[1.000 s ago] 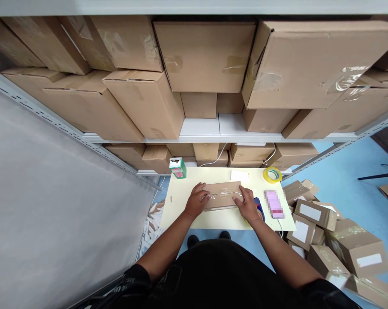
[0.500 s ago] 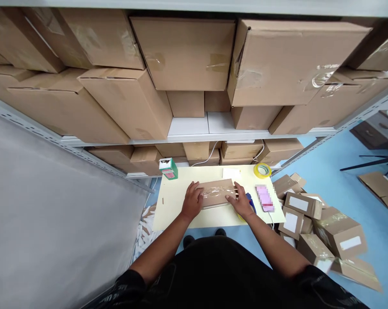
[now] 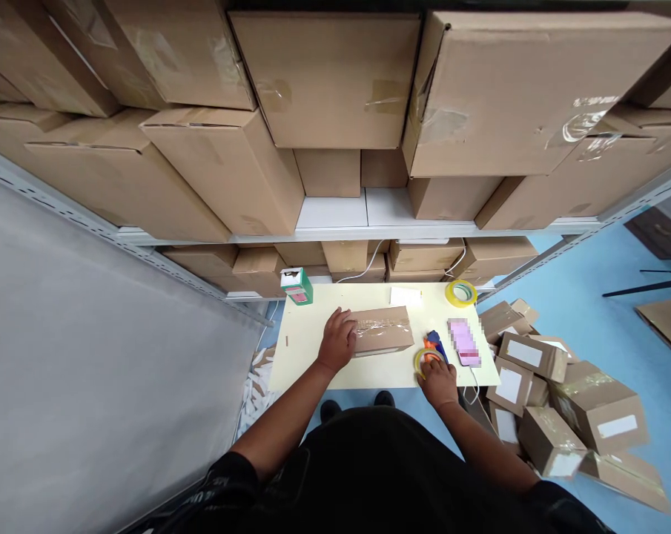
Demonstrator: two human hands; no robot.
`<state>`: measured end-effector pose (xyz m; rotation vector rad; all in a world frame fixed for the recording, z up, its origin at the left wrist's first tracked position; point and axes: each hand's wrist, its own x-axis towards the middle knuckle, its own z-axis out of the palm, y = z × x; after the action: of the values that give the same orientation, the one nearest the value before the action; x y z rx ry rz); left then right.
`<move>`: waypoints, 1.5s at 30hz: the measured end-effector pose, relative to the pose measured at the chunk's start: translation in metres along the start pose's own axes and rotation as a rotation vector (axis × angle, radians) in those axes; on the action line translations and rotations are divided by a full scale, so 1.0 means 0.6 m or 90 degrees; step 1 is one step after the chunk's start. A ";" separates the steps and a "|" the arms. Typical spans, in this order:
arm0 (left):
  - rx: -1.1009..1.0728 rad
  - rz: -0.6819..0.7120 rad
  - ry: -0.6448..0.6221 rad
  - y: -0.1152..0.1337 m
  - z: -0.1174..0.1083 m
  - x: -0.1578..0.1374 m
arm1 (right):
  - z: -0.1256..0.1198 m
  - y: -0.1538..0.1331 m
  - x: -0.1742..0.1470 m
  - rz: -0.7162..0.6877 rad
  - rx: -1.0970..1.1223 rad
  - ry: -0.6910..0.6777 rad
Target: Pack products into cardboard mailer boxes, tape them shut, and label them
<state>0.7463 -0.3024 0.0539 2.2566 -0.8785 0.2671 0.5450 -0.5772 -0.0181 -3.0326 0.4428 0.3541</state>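
Note:
A small cardboard box (image 3: 384,331) with clear tape along its top lies on the pale yellow table (image 3: 307,367). My left hand (image 3: 338,341) is closed about the box's left end, fingers on its top edge. To the right, my right hand (image 3: 440,380) has its fingers curled onto a tape dispenser (image 3: 431,347) with blue and orange parts and a yellow roll. Part of the dispenser is hidden under that hand. A phone with a pink screen (image 3: 464,343) lies just right of it.
A yellow tape roll (image 3: 460,293), a white paper (image 3: 405,296) and a green and white carton (image 3: 297,286) sit along the table's back. Shelves of cardboard boxes (image 3: 329,81) rise behind. Labelled parcels (image 3: 596,404) are heaped on the floor at right, a grey wall (image 3: 90,356) at left.
My right hand has left the box's right end and moved right and nearer to me, onto the tape dispenser. My left hand stays at the box. The view has shifted slightly.

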 end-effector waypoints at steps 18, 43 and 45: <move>-0.045 0.005 -0.042 -0.007 -0.008 0.007 | -0.004 0.098 0.080 0.359 0.339 -0.145; -0.039 0.010 -0.046 -0.005 -0.007 0.009 | -0.175 0.099 0.027 0.277 1.232 -0.075; -0.021 0.017 -0.049 -0.001 -0.008 0.009 | -0.183 0.083 0.031 0.252 1.185 -0.105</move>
<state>0.7508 -0.3017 0.0594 2.2379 -0.9471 0.1785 0.5718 -0.6399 0.0830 -1.1047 0.7294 0.0569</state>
